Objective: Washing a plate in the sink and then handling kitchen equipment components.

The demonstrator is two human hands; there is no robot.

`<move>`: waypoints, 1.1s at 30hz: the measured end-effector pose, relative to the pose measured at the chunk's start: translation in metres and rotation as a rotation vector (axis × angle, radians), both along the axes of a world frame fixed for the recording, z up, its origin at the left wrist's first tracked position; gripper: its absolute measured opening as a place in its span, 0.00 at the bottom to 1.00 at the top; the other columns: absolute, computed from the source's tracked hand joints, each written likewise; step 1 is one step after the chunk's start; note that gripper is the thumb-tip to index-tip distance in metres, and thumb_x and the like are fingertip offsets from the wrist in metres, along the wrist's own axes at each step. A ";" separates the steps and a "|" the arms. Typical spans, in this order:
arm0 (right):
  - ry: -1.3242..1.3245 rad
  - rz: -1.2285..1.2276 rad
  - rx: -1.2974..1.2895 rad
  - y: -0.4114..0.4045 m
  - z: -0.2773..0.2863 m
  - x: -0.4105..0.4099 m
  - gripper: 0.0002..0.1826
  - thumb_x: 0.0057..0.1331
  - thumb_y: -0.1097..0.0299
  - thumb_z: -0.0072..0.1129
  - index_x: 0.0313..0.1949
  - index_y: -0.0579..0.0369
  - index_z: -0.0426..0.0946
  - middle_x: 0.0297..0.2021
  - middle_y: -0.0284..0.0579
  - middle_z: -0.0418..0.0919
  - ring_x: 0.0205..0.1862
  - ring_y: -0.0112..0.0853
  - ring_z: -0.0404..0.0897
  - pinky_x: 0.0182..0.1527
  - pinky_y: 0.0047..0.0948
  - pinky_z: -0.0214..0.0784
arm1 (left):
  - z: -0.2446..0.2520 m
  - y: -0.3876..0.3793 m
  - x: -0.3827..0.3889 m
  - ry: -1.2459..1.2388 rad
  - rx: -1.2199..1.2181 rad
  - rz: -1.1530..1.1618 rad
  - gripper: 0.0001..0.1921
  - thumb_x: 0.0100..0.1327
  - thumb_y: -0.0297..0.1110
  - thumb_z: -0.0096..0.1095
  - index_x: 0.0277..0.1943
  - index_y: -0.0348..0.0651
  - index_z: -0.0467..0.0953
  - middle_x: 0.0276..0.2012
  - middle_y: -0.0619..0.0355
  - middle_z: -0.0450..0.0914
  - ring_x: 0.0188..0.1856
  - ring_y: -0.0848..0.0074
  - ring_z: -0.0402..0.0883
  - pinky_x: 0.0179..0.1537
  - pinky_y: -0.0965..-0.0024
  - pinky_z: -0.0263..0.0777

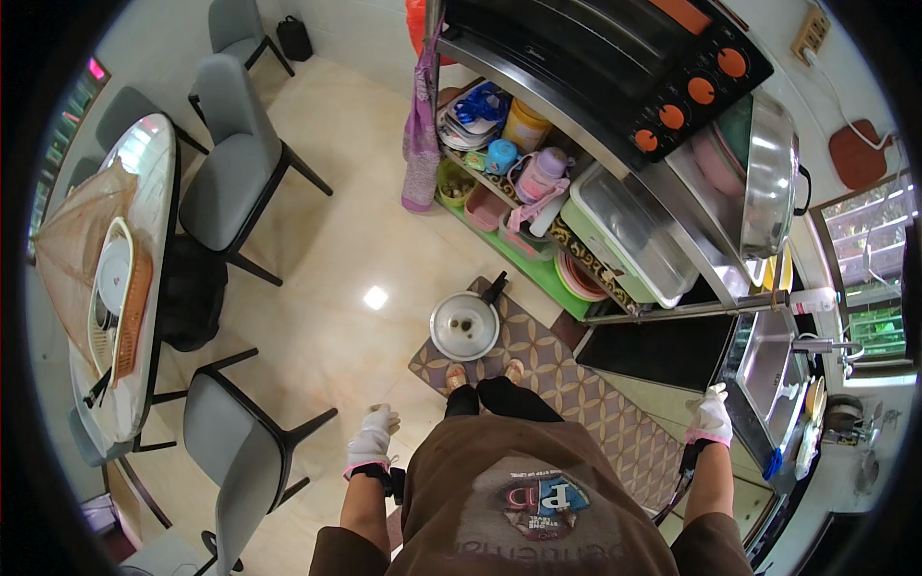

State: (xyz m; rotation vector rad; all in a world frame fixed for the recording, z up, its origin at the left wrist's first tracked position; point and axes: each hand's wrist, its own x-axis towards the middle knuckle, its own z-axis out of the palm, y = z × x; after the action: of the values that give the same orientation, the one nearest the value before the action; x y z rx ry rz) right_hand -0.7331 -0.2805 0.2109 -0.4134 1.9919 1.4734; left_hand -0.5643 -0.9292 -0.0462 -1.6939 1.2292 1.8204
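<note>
My left hand (373,433), in a white glove with a pink cuff, hangs beside my body with nothing in it, its fingers partly spread. The gloved right hand (709,416) is held out near the dark edge of the sink counter; whether it touches the counter is unclear, and no object shows in it. On the floor in front of my feet, a round metal pan (464,326) with a black handle rests on the patterned mat (612,425). Two small dark spots show in the middle of the pan.
Grey chairs (230,180) surround a table (166,216) on the left, which holds a basket (137,309) and a mesh food cover (79,230). A metal shelf (691,314) with containers and a toaster oven (605,65) stands ahead right. The sink (771,363) is at right.
</note>
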 end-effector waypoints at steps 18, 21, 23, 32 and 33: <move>0.363 -0.488 -0.441 0.022 -0.022 0.009 0.44 0.55 0.64 0.59 0.63 0.79 0.48 0.63 0.82 0.50 0.66 0.59 0.57 0.66 0.33 0.56 | 0.000 -0.010 -0.016 0.026 0.020 -0.023 0.20 0.65 0.40 0.56 0.55 0.42 0.61 0.42 0.46 0.79 0.39 0.60 0.82 0.38 0.58 0.78; 0.107 -0.328 -0.185 -0.054 0.029 -0.013 0.38 0.51 0.55 0.59 0.56 0.74 0.68 0.62 0.80 0.55 0.64 0.61 0.61 0.68 0.38 0.52 | -0.004 -0.017 -0.003 -0.011 0.020 -0.020 0.19 0.68 0.39 0.51 0.58 0.44 0.60 0.47 0.42 0.77 0.44 0.56 0.81 0.44 0.55 0.77; 0.007 -0.208 0.060 -0.046 0.019 -0.011 0.36 0.55 0.53 0.54 0.55 0.72 0.70 0.60 0.78 0.60 0.64 0.61 0.61 0.68 0.44 0.50 | -0.007 -0.017 -0.007 -0.005 0.006 -0.004 0.21 0.68 0.40 0.50 0.60 0.46 0.58 0.48 0.42 0.77 0.44 0.55 0.80 0.44 0.53 0.77; 0.127 -0.123 0.050 -0.053 0.023 -0.006 0.38 0.56 0.46 0.51 0.55 0.69 0.72 0.58 0.73 0.65 0.63 0.61 0.62 0.65 0.47 0.55 | -0.006 -0.017 -0.020 0.001 0.026 -0.007 0.20 0.70 0.39 0.49 0.60 0.45 0.57 0.50 0.41 0.76 0.46 0.54 0.79 0.47 0.52 0.75; 0.128 -0.130 0.050 -0.052 0.022 -0.005 0.38 0.56 0.46 0.51 0.55 0.69 0.72 0.58 0.73 0.65 0.63 0.61 0.62 0.65 0.47 0.55 | -0.004 -0.015 -0.022 0.002 0.025 -0.015 0.20 0.70 0.39 0.49 0.60 0.45 0.57 0.50 0.41 0.76 0.46 0.54 0.79 0.47 0.52 0.75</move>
State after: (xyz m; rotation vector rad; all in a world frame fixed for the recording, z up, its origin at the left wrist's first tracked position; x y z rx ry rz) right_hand -0.7378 -0.3326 0.2334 -0.1688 2.0346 1.4968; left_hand -0.5867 -0.9447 -0.0498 -1.6661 1.2114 1.8213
